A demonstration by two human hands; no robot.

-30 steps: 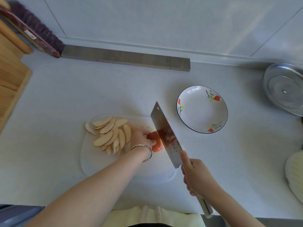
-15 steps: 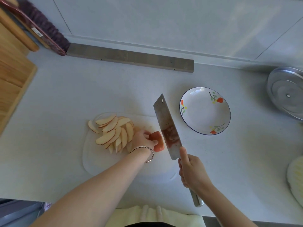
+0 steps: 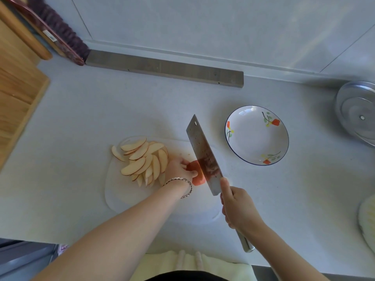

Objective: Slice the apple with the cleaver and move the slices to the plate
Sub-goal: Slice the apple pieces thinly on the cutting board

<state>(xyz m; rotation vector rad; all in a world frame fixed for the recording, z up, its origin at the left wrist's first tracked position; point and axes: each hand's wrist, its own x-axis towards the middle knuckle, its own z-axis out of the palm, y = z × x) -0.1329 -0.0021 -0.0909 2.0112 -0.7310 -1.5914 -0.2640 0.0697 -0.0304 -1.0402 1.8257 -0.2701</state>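
Right-hand grip (image 3: 238, 207) is wrapped tight round the handle of the cleaver (image 3: 204, 155), whose blade is set against the last red apple piece (image 3: 194, 173). The left hand (image 3: 178, 169) curls over that piece, fingertips pinning it to the translucent cutting board (image 3: 125, 199), very near the edge of the blade. A fan of finished slices (image 3: 145, 159) lies on the board just left of the hand, so most of the cutting looks done; the remnant is left to slice. Nothing has reached the plate (image 3: 239, 147), which stands bare on the bench (image 3: 81, 110) to the right of the cleaver. Open bench lies between board and plate, leaving a free path for carrying slices across.
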